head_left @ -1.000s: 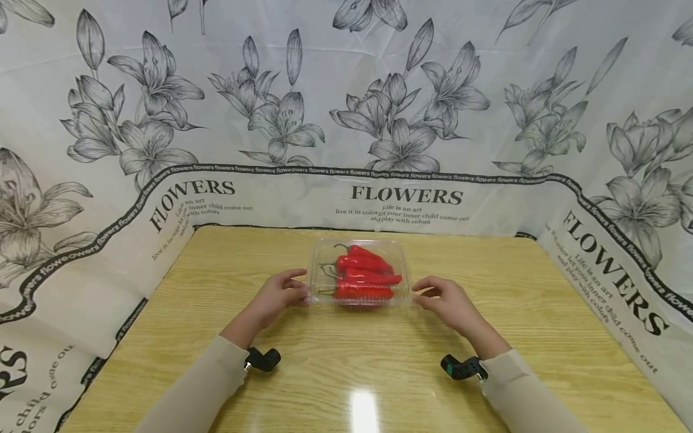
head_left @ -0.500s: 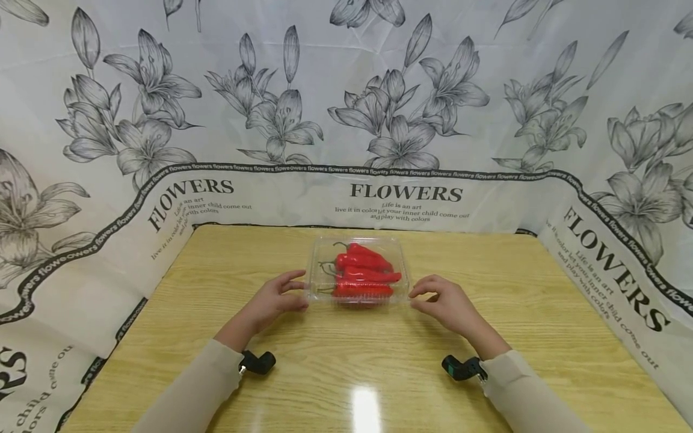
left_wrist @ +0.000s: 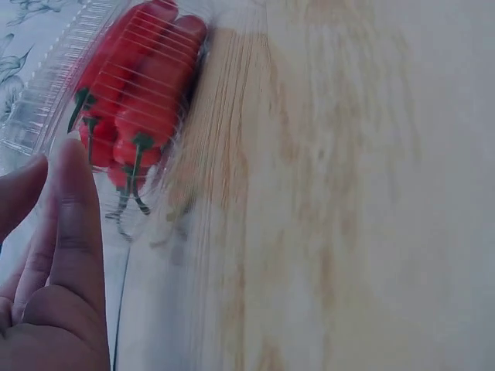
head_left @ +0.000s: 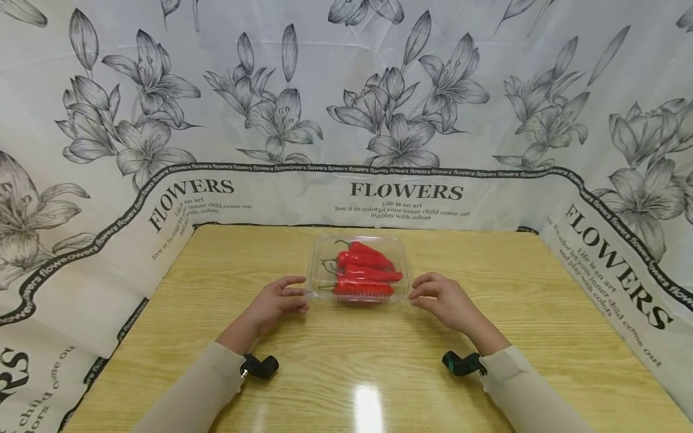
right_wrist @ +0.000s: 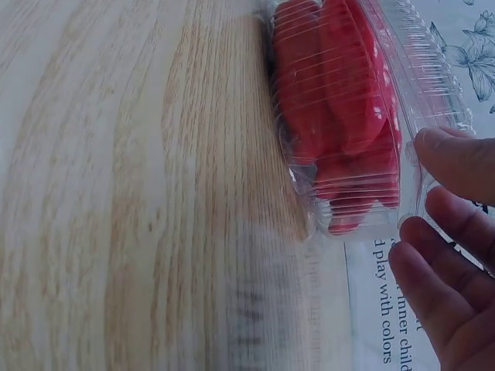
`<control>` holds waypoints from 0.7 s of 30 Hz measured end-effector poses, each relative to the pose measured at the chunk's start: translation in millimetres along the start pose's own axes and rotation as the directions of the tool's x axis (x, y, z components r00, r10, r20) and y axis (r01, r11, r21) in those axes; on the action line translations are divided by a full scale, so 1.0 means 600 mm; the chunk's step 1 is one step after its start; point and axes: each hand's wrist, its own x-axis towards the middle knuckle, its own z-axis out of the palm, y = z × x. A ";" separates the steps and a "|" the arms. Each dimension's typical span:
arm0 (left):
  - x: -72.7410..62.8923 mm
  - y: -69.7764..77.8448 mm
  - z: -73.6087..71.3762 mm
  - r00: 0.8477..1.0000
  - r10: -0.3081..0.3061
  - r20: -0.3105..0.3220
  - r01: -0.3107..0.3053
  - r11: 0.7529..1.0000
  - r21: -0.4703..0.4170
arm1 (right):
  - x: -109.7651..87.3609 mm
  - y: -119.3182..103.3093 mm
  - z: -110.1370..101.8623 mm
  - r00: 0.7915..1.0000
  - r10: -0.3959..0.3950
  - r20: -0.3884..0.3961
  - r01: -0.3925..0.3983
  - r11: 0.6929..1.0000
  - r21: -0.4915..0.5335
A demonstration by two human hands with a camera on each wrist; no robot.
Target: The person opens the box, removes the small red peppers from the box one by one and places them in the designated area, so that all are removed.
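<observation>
The person's left grip is loosely spread, thumb and fingertips parted in the left wrist view and close to the near left corner of a clear plastic box. The right grip is likewise spread rather than pinching, its fingers gently bent beside the near right corner; the thumb overlaps the rim in the right wrist view, though firm contact cannot be told.

The box sits between the two, appearing to rest on the wood-grained counter, toward its far edge. Its thin, ribbed walls look light and springy; they would probably flex or crackle under a hard squeeze, and the smooth plastic may slip under fingertips. The best hold is likely at the two short ends, with thumb and fingers on the projecting rim, pressed evenly so the box stays level. Pushing on the middle of the top would risk denting it.

Inside lie several glossy red peppers, green stems toward the left. They should carry most of the weight, and might roll or shift if one end rose first.

Beyond the counter's far edge hangs a flower-printed cloth.
</observation>
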 end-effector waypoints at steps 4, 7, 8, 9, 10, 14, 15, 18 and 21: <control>0.001 -0.003 0.001 1.000 0.000 0.028 0.001 0.998 -0.055 | 0.001 0.004 0.000 0.999 -0.033 0.007 0.033 0.999 0.006; 0.001 -0.005 0.003 0.999 0.001 0.042 0.004 0.995 -0.100 | 0.002 0.007 -0.002 0.998 -0.055 0.018 0.054 0.998 0.014; 0.002 -0.005 0.003 0.999 0.000 0.049 0.005 0.993 -0.116 | 0.003 0.007 -0.003 0.998 -0.065 0.021 0.064 0.998 0.014; 0.002 -0.006 0.004 0.998 0.001 0.056 0.006 0.992 -0.130 | 0.004 0.007 -0.004 0.997 -0.074 0.024 0.074 0.997 0.011; 0.002 -0.006 0.004 0.998 0.000 0.066 0.009 0.990 -0.140 | 0.005 0.008 -0.005 0.996 -0.083 0.029 0.082 0.997 0.012; 0.001 -0.007 0.005 0.994 -0.014 0.108 0.034 0.983 -0.178 | 0.008 0.012 -0.011 0.993 -0.106 0.054 0.106 0.994 0.012; 0.001 -0.008 0.005 0.993 -0.017 0.117 0.039 0.982 -0.185 | 0.009 0.013 -0.011 0.992 -0.111 0.059 0.111 0.994 0.013; 0.002 -0.012 0.005 0.991 -0.032 0.129 0.058 0.977 -0.203 | 0.012 0.015 -0.011 0.990 -0.122 0.065 0.121 0.992 0.023; 0.005 -0.014 0.007 0.990 -0.047 0.131 0.077 0.970 -0.232 | 0.014 0.015 -0.011 0.988 -0.139 0.061 0.137 0.990 0.036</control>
